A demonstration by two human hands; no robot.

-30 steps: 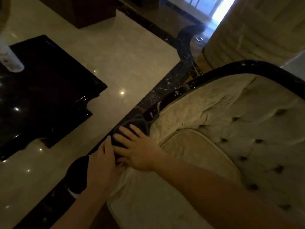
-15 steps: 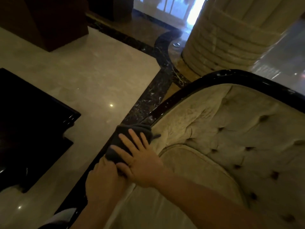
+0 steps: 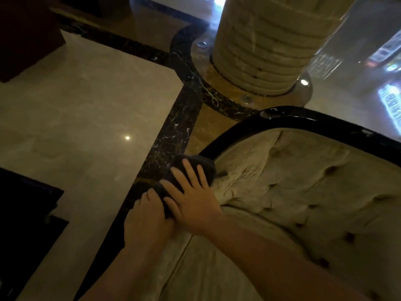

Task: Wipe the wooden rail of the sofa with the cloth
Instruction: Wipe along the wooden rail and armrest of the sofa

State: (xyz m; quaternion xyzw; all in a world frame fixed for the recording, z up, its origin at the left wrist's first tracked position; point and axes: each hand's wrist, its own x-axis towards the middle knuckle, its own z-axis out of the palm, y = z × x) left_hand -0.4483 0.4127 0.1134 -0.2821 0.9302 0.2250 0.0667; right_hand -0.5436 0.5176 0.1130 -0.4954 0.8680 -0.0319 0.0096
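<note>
Both hands [image 3: 171,205] press flat a dark grey cloth [image 3: 198,165] on the glossy black rail [image 3: 303,122].

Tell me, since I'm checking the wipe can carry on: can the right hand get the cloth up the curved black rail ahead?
Probably yes. The right hand lies flat on the cloth, and the rail ahead is bare, with nothing resting on it.

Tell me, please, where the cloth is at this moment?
In the head view the dark cloth lies on the sofa's black wooden rail, at lower centre, pressed under the right hand, with the left hand beside it.
</note>
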